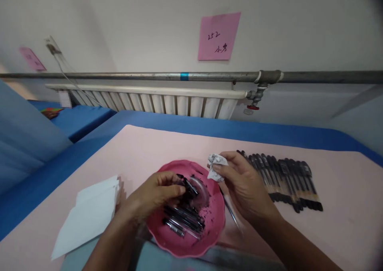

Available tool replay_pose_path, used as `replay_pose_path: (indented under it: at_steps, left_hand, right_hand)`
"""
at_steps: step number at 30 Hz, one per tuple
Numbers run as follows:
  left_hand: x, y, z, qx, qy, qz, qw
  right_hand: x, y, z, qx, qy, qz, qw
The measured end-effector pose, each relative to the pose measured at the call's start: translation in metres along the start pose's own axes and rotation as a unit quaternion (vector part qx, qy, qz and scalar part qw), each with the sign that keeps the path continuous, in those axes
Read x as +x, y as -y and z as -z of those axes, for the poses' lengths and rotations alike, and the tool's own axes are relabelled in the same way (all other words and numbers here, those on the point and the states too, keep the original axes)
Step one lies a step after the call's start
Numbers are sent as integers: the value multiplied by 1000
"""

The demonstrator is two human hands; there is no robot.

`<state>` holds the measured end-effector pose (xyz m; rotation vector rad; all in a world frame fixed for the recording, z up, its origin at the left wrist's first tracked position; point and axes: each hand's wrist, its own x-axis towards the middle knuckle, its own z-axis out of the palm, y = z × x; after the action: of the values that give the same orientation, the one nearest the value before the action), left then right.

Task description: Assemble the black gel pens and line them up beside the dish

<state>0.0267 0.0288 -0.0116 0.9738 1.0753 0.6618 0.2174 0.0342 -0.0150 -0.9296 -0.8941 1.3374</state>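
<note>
**A:** From your head camera, what lies around you?

**B:** You have a pink sheet spread over the blue counter. At your left sits a stack of white paper tissues, partly unfolded. At your right a row of black pens lies side by side, tips toward you, just beyond your right wrist. Behind the counter run a white radiator and a grey pipe, with a pink note stuck on the wall above.

**A:** And straight in front of me?

**B:** A pink scalloped dish sits at the near edge, holding several dark pen parts and black specks. A thin refill lies slanting over its right rim, under your right hand.

**A:** Does anything block the view?

**B:** Your left forearm covers the dish's left rim, and your fingers hide part of what they hold.

**A:** My left hand?

**B:** Your left hand hovers over the dish, fingers curled, thumb and forefinger pinching a black pen barrel that sticks out toward the right.

**A:** My right hand?

**B:** Your right hand is closed around a crumpled, ink-stained tissue wad, gripped between thumb and fingertips just above the dish's right rim. The wad and the barrel are near each other, not touching.
</note>
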Motion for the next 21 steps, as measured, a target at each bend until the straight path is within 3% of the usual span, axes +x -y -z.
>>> replay_pose_path:
  at_steps: [4, 6, 8, 11, 13, 19, 21]
  left_hand:
    - [-3, 0, 17, 238, -28, -3, 971]
    - [-3, 2, 20, 373, -30, -7, 927]
    - [-4, 2, 18, 500, -28, -20, 866]
    - [-6, 0, 13, 602, -6, -38, 798]
    - [-7, -2, 8, 617, -5, -51, 785]
    - [1, 5, -16, 594, -17, -145, 791]
    - [4, 10, -22, 613, -10, -148, 776]
  right_hand:
    - [2, 10, 5, -98, 20, 14, 995]
    - [2, 12, 5, -131, 19, 23, 991]
    - [2, 12, 5, -146, 13, 29, 989]
    - [3, 11, 6, -150, 13, 33, 988]
    - [3, 11, 7, -147, 21, 31, 988]
    - [2, 13, 5, -150, 31, 19, 988]
    - [2, 15, 5, -153, 33, 21, 987]
